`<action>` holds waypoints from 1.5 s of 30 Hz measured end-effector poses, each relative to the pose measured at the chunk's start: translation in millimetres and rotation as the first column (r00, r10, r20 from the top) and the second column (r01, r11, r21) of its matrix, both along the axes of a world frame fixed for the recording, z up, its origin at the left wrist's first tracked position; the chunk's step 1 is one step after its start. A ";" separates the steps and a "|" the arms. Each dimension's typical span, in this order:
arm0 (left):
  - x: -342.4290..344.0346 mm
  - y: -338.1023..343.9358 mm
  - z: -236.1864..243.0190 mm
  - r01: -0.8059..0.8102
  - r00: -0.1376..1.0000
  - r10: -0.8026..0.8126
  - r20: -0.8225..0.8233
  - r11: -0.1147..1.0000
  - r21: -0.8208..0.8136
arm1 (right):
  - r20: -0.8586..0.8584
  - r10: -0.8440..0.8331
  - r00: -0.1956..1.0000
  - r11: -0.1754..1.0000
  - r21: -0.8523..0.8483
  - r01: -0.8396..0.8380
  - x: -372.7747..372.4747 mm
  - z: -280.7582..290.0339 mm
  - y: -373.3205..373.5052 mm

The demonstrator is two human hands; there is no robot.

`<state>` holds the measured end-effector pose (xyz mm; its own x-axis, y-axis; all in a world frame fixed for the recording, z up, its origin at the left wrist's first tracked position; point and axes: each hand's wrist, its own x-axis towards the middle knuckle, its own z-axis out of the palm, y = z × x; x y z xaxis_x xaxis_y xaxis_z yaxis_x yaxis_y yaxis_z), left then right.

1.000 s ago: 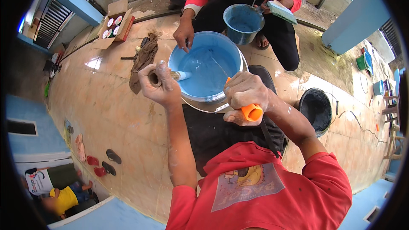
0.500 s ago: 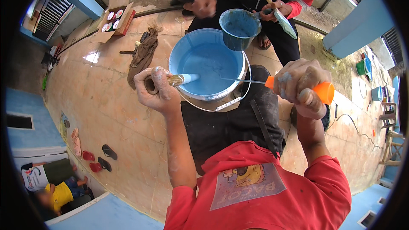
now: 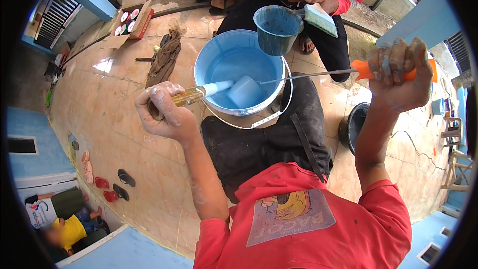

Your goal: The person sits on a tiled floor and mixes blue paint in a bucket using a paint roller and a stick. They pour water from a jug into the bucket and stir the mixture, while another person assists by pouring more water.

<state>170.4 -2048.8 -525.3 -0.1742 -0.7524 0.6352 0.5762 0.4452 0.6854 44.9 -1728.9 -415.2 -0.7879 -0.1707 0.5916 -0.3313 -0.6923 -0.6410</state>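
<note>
My left hand (image 3: 162, 107) grips a wooden stick (image 3: 186, 97) whose blue-white coated end (image 3: 216, 87) reaches over a white bucket (image 3: 201, 72) of light-blue paint. My right hand (image 3: 398, 72) is closed round the orange handle (image 3: 363, 69) of a tool with a long metal rod (image 3: 323, 73), running down to a pale-blue roller head (image 3: 244, 92) at the paint surface. A smaller dark-teal container (image 3: 278, 30) is at the bucket's far side. Opposite me, a co-worker's hands (image 3: 326, 5) hold a pale rectangular pad (image 3: 321, 20).
A black pail (image 3: 348, 127) stands right of my knees. An open carton of cans (image 3: 129, 22), a brown rag (image 3: 164, 57) and several sandals (image 3: 104, 183) lie on the tiles. Two people (image 3: 69, 229) are at lower left. A blue pillar (image 3: 398, 17) and wooden chairs (image 3: 455, 164) are on the right.
My right hand has moved right and up, and the roller head now shows at the paint surface. My left hand has moved slightly left. The co-worker's hand has left the bucket for the pad.
</note>
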 end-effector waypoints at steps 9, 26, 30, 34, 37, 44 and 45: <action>2.6 -9.0 -3.4 -0.072 0.995 0.072 0.075 0.997 0.002 | -0.388 0.291 0.875 0.950 0.230 -0.213 -1.6 35.1 -7.4; -1.3 13.4 -29.8 0.001 0.998 -0.010 0.066 0.992 0.127 | -0.672 0.456 0.583 0.889 0.373 -0.265 50.3 59.6 -7.7; -1.0 16.3 -31.1 0.005 0.997 -0.015 0.080 0.992 0.127 | -0.684 0.428 0.591 0.901 0.378 -0.216 63.1 65.6 -0.9; -1.3 18.8 -28.1 0.043 0.997 -0.053 0.062 0.988 0.147 | -0.702 0.406 0.585 0.911 0.357 -0.204 66.5 67.8 -1.0; 4.4 17.2 -25.0 0.037 0.999 -0.039 0.008 0.985 0.166 | -0.709 0.322 0.627 0.944 0.290 -0.156 74.7 51.3 -7.0; 14.8 18.5 -18.3 0.069 0.998 -0.069 -0.005 0.991 0.116 | -0.676 0.297 0.675 0.945 0.311 -0.104 85.4 41.3 9.4; 16.6 18.1 -19.3 0.073 0.997 -0.073 -0.001 0.993 0.095 | -0.669 0.297 0.681 0.945 0.308 -0.110 85.7 41.1 12.2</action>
<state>187.0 -2030.7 -544.6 -0.2327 -0.7942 0.5613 0.6029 0.3351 0.7240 130.6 -1716.7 -374.1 -0.0894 -0.4765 0.8746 -0.6139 -0.6651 -0.4251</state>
